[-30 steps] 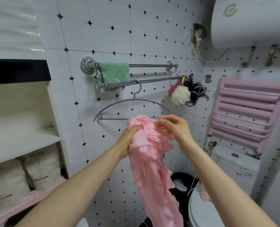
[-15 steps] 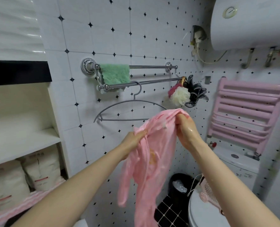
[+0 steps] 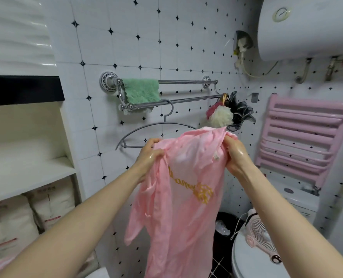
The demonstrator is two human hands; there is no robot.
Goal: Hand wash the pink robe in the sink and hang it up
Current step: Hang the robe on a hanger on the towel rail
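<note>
Evidently washed: left hand (image 3: 149,155) & right hand (image 3: 234,155) pinch top of wet pink cloth robe (image 3: 182,187); grey curved hanger (image 3: 140,129) just behind them, not yet loaded.

I read this as small home bathroom. White wall tiles (image 3: 166,37) with black diamond insets on every side. Chrome double towel rail (image 3: 186,99) carries green cloth (image 3: 141,93) and grey hanger (image 3: 146,127); bath puffs (image 3: 221,116) hang at rail's right end. White tank water heater (image 3: 311,29) mounted high at right, pink ladder rack (image 3: 299,135) below it. Toilet lid (image 3: 253,261) and cistern (image 3: 299,199) at lower right, black bin (image 3: 222,221) beside. Recessed shelf (image 3: 26,171) at left, white packs (image 3: 10,223) under it.
</note>
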